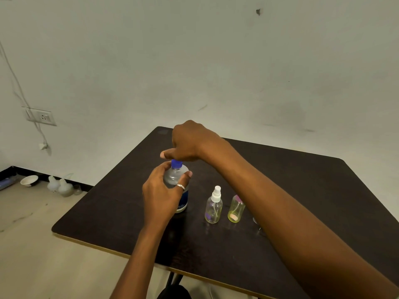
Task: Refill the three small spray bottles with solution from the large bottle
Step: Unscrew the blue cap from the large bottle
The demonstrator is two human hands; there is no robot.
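Note:
The large clear bottle [176,175] with a dark blue label stands upright on the dark table [302,190]. My left hand [159,195] wraps around its upper body. My right hand [190,141] reaches over from the right, fingers closed on the blue cap [176,164]. To the right stand a clear small spray bottle [213,209] with a white sprayer and a yellow-green small bottle [236,210]. A third small bottle [255,221] is mostly hidden behind my right forearm.
The table's front edge [129,256] runs near me, with its left corner over bare floor. On the floor by the wall lie a white bowl [29,180] and some pale plastic bottles [60,186]. A wall socket [42,117] with a hanging cable sits at left.

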